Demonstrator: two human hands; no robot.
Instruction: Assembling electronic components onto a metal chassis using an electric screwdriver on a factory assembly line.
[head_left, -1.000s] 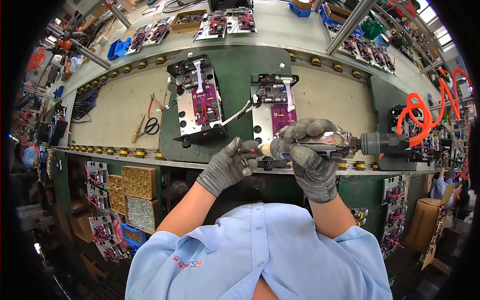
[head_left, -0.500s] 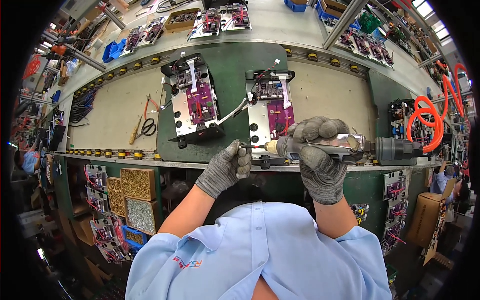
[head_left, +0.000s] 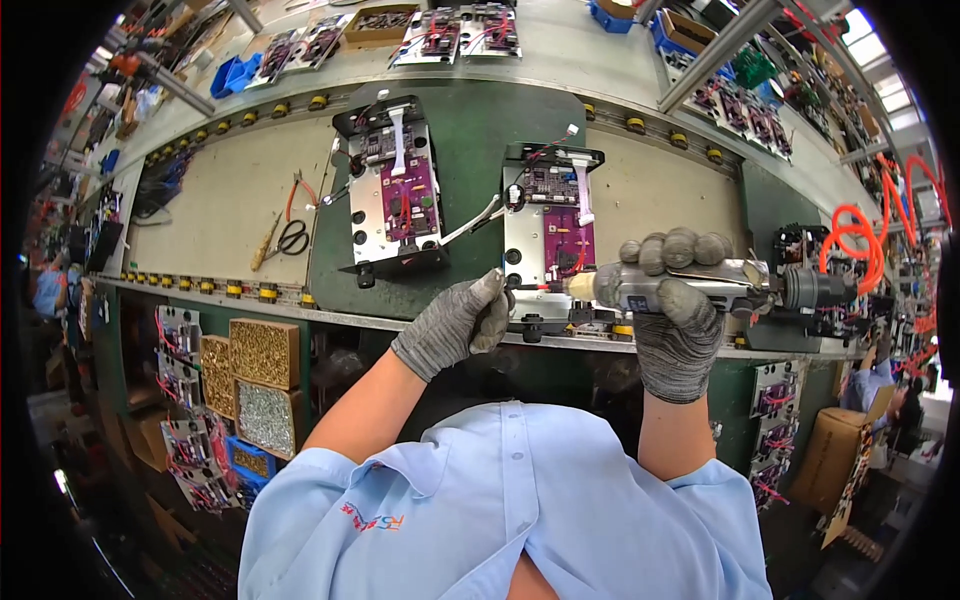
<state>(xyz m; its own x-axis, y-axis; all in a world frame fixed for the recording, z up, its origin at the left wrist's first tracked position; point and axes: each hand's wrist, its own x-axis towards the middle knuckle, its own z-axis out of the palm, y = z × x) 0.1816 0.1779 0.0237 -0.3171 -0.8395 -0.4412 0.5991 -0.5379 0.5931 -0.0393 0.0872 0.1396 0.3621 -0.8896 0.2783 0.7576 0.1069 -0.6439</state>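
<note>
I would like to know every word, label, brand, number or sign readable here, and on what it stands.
Light-blue shirt: small red, orange and blue lettering on the left chest, which I will not copy out.
Pneumatic screwdriver: any marking is too small to read.
Purple circuit boards: any print is too small to read.
Cardboard box: any print is too blurred to read.

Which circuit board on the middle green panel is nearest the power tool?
The right circuit board, close beside the power tool; the left circuit board lies farther away.
</note>
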